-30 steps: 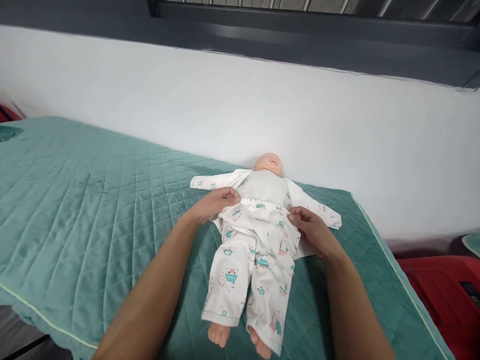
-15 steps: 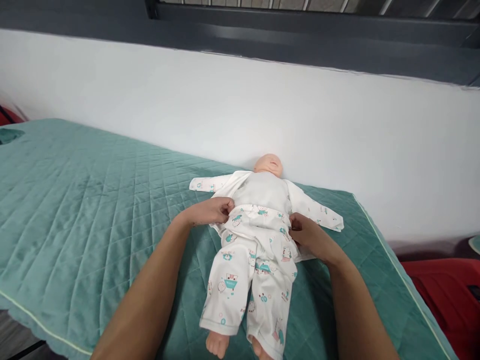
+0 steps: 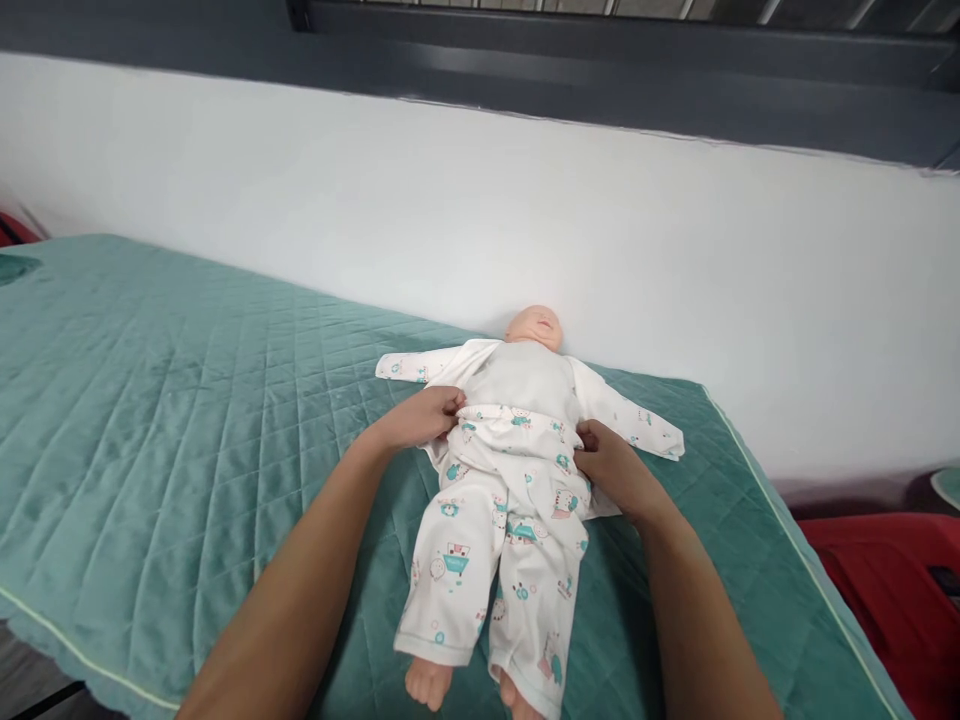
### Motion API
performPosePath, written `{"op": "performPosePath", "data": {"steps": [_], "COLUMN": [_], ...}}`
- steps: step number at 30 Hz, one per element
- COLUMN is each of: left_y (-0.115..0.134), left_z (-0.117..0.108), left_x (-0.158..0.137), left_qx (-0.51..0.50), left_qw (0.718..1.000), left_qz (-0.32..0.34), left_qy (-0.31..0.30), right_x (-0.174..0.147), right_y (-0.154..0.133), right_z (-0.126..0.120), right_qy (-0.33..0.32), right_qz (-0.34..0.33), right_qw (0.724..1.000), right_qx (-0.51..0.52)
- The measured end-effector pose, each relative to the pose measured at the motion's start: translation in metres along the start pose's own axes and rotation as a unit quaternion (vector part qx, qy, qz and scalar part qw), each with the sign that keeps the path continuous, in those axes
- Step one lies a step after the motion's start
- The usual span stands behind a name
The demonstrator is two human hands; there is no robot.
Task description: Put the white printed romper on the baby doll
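Hands pinch soft printed trousers on doll.

Both hands, the left hand and the right hand, have pulled the top of the little pants a bit higher up the doll, toward the wall edge of the bed.

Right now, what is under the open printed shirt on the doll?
The doll's grey cloth torso shows where the shirt lies open. Its arms are covered by the sleeves; printed trousers cover everything below.
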State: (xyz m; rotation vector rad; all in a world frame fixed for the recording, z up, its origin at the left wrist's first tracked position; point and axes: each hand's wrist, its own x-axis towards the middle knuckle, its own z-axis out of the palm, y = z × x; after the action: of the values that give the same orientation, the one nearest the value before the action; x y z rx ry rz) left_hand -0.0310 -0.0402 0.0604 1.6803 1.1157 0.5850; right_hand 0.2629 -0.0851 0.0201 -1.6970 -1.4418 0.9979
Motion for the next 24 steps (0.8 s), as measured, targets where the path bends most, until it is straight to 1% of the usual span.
{"op": "performPosePath", "data": {"steps": [2,4,8,12,15,19,22,24], "left_y": [0.000,-0.001,-0.003,-0.009,-0.013,-0.014,-0.011,-0.010], "left_z": [-0.003,-0.005,-0.006,-0.005,-0.005,-0.007,-0.007,-0.006], "left_x": [-0.001,-0.002,-0.003,-0.003,-0.001,-0.001,-0.003,-0.004], "left_qx": [0.001,-0.008,-0.053,-0.080,-0.049,0.004,0.014,0.012], "left_qw": [0.999,0.998,0.995,0.993,0.994,0.996,0.997,0.998], "left_qz": [0.020,0.025,0.027,0.027,0.023,0.020,0.022,0.032], "left_qy": [-0.029,-0.054,-0.083,-0.084,-0.090,-0.091,-0.077,-0.061], "right_x": [-0.001,-0.003,-0.005,-0.008,-0.010,-0.010,-0.008,-0.007], "right_y": [0.000,0.001,0.002,0.000,-0.001,-0.001,0.000,0.001], "right_z": [0.001,0.001,-0.001,-0.005,-0.007,-0.008,-0.006,-0.003], "right_qy": [-0.016,-0.045,-0.107,-0.135,-0.149,-0.155,-0.155,-0.145], "right_qz": [0.000,0.007,0.011,0.011,0.022,0.039,0.050,0.047], "right_qw": [0.999,0.996,0.981,0.967,0.954,0.944,0.941,0.949], "right_qx": [0.037,0.081,0.161,0.217,0.259,0.290,0.296,0.276]}}
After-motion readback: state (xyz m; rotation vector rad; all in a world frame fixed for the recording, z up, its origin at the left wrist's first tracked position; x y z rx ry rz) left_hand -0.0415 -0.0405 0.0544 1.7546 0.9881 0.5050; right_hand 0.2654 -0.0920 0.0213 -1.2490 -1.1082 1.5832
